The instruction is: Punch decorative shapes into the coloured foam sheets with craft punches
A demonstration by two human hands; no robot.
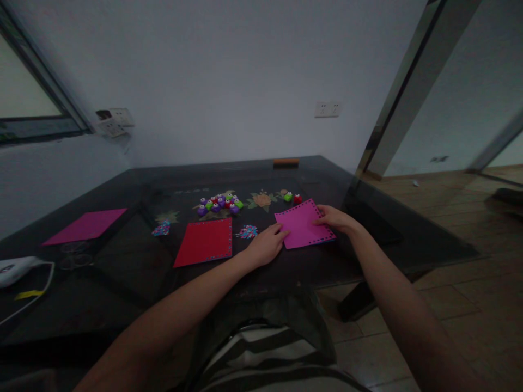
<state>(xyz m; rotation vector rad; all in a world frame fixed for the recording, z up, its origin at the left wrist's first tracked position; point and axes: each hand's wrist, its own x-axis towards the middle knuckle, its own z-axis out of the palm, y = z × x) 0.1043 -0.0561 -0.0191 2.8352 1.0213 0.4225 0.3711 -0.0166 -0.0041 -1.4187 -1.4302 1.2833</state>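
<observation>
A pink sheet [301, 224] with holes punched along its edges lies tilted near the table's front edge, with a bluish layer showing under its lower right edge. My left hand [267, 244] rests at its left edge, fingertips on the sheet. From the right, my right hand [332, 218] holds the sheet's right side, thumb and fingers closed on it. Left of my left hand is a red sheet [206, 241] with small marks along its top, right and lower edges. Between them sits a small pile of pink, blue and white pieces [248, 232].
Several purple, green and red figures with eye shapes [218, 204] stand behind the red sheet. A green one [288, 196] and a red one [298, 198] are further right. Leftward are another small pile [162, 228], a pink sheet [85, 226] and a white corded device [18, 269].
</observation>
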